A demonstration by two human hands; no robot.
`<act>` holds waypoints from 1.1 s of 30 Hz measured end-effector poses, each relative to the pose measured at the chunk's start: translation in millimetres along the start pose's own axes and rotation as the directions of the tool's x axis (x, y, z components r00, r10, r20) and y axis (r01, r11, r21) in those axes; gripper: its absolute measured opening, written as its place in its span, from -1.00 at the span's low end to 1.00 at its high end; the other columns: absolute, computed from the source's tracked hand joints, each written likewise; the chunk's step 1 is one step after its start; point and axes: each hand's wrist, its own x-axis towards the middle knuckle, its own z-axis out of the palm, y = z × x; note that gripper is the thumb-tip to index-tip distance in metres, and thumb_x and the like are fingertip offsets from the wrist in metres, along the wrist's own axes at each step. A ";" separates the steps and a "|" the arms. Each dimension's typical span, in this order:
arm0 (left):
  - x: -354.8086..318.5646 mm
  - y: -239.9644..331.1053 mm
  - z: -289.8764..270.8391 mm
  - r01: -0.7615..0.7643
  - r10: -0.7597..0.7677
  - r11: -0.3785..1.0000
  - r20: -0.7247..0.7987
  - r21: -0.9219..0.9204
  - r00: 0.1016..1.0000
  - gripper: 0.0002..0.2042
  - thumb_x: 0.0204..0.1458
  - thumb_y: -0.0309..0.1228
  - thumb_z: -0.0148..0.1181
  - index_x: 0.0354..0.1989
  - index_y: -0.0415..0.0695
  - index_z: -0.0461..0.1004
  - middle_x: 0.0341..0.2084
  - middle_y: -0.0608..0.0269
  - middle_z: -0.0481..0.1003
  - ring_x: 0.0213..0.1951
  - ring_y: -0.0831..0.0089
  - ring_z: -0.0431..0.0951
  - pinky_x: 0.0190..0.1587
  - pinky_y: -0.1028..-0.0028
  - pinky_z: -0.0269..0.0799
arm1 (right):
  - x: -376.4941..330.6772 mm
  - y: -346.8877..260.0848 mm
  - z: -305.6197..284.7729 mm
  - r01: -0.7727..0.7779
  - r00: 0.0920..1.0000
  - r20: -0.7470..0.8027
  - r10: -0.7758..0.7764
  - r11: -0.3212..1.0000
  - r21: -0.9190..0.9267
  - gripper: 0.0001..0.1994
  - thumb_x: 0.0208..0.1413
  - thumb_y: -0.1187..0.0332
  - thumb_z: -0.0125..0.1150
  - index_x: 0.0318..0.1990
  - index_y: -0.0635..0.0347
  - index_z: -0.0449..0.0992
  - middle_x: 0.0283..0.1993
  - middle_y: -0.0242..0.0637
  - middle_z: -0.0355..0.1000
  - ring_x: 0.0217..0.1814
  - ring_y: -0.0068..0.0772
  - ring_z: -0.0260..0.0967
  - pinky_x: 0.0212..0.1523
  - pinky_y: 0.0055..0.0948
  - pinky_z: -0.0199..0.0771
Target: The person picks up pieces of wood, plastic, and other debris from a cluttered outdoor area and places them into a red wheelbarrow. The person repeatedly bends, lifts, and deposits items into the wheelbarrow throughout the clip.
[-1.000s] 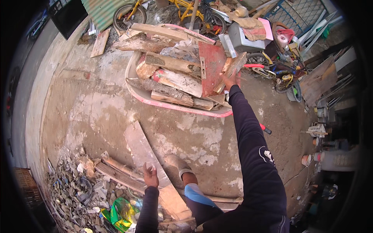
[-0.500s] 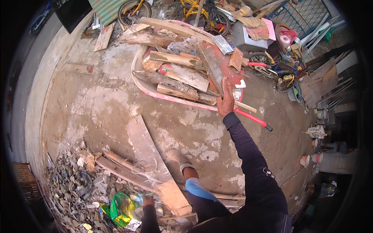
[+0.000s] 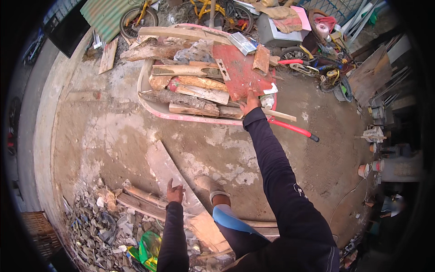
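Observation:
My right hand (image 3: 250, 103) is at the near edge of a flat, worn red board (image 3: 242, 72), its fingers closed on that edge. The board lies over a pile of scrap wood, including a rough log (image 3: 181, 100) and split planks (image 3: 204, 93), in a wheelbarrow (image 3: 152, 106) with a pinkish rim. Nearer to me, my left hand (image 3: 175, 192) is raised over a long flat plank (image 3: 165, 163), fingers apart and holding nothing. That plank slants across the ground beside my foot, and narrower boards (image 3: 140, 204) lie next to it.
Broken stones (image 3: 90, 226) with a green and yellow plastic bag (image 3: 149, 247) spread at the lower left. A red wheelbarrow handle (image 3: 294, 130) sticks out to the right. Behind stand yellow bicycles (image 3: 140, 20), a grey box (image 3: 276, 34) and mixed scrap.
My right hand has moved slightly left, from a tilted plank's end to the red board's edge; that plank no longer stands out. My left hand has risen from the rubble, its fingers spread.

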 end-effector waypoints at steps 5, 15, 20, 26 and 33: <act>61.7 91.4 37.4 -0.196 0.197 0.979 0.027 -0.051 0.980 -0.37 0.04 -0.47 0.15 0.30 -0.09 0.05 -0.29 0.02 0.54 -0.45 0.33 0.59 -0.51 0.46 0.46 | 42.8 2.0 -13.4 -0.248 0.922 0.376 0.090 0.885 0.395 -0.74 0.06 0.36 0.24 -0.10 0.02 0.39 -0.13 -0.30 0.42 -0.12 -0.25 0.39 -0.13 -0.08 0.47; -49.5 42.9 -7.0 0.302 -0.281 0.913 -0.116 0.275 0.953 -0.47 -0.04 -0.53 0.13 0.18 -0.21 0.22 -0.40 -0.03 0.55 -0.48 0.33 0.60 -0.55 0.41 0.45 | -74.7 -65.3 -19.0 -0.117 0.944 0.328 -0.043 0.883 0.454 -0.69 0.04 0.50 0.20 -0.03 0.10 0.38 -0.07 -0.28 0.43 -0.01 -0.23 0.40 0.00 -0.08 0.47; -47.5 66.3 3.6 -0.032 0.033 0.949 0.000 0.315 0.999 -0.57 -0.02 -0.41 0.15 0.06 -0.23 0.35 -0.41 0.04 0.55 -0.48 0.39 0.57 -0.54 0.46 0.46 | -130.2 -61.7 -16.0 -0.340 0.908 0.388 0.157 0.817 0.466 -0.84 0.09 0.50 0.16 -0.17 0.13 0.40 -0.22 -0.31 0.42 -0.20 -0.31 0.40 -0.22 -0.27 0.49; -57.3 292.2 148.2 0.104 -0.080 0.994 0.530 -0.016 0.844 -0.46 0.16 -0.01 -0.01 0.17 -0.16 0.27 -0.13 0.12 0.47 -0.12 0.34 0.49 -0.09 0.35 0.40 | -164.3 -82.6 -23.6 -0.371 0.904 0.386 0.185 0.788 0.492 -0.84 0.08 0.48 0.18 -0.18 0.12 0.40 -0.23 -0.32 0.44 -0.20 -0.36 0.42 -0.27 -0.36 0.52; -63.3 460.1 223.4 0.459 0.039 0.797 0.792 -0.393 0.609 -0.51 0.17 -0.18 0.00 0.17 -0.26 0.17 0.03 0.01 0.36 0.07 0.14 0.40 0.12 0.12 0.33 | -247.7 -91.2 -3.4 -0.169 0.925 0.379 0.022 0.917 0.362 -0.76 0.13 0.42 0.15 -0.04 0.10 0.38 -0.14 -0.37 0.44 -0.15 -0.43 0.43 -0.21 -0.42 0.51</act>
